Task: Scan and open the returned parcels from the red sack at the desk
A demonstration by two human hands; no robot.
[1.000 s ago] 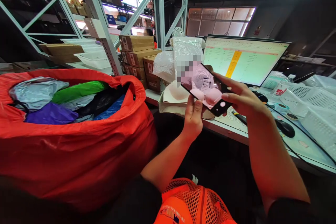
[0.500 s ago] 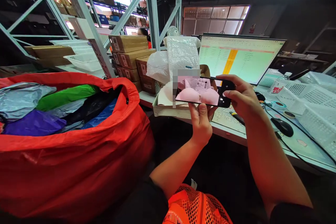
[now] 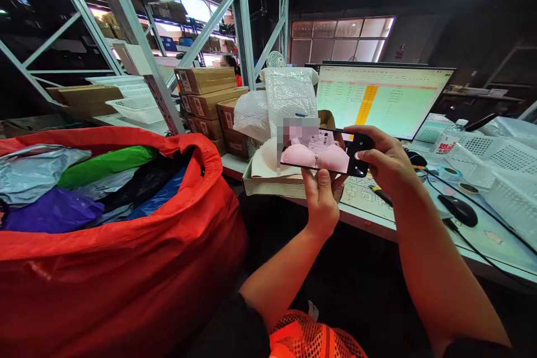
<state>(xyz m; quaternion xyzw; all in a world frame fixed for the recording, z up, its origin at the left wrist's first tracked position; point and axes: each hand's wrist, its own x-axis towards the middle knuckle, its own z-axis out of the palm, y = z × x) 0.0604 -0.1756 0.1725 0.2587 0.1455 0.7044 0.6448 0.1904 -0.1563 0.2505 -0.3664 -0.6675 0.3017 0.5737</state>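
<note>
A smartphone (image 3: 342, 165), turned sideways, is held up by both hands at the middle of the view. My left hand (image 3: 322, 204) grips its lower edge from below. My right hand (image 3: 388, 159) is closed on the right end, with the thumb at the round button on the screen. The screen shows a camera picture of a pink bra and a labelled packet. Behind the phone, a pale bra (image 3: 266, 161) lies in a shallow open cardboard box (image 3: 272, 187), mostly hidden by the phone and a blurred patch.
A big red bag (image 3: 176, 207) full of plastic-wrapped parcels stands at left. Stacked brown cartons (image 3: 210, 81) and bubble-wrapped packages (image 3: 289, 95) sit behind the box. To the right are a monitor (image 3: 390, 100), a mouse (image 3: 457, 210), cables, a bottle (image 3: 450, 140) and white baskets (image 3: 493, 151).
The view has tilted up slightly, so the desk, bag and shelving sit lower in the picture. Both hands keep the same hold on the smartphone, and its screen still shows the bra.
</note>
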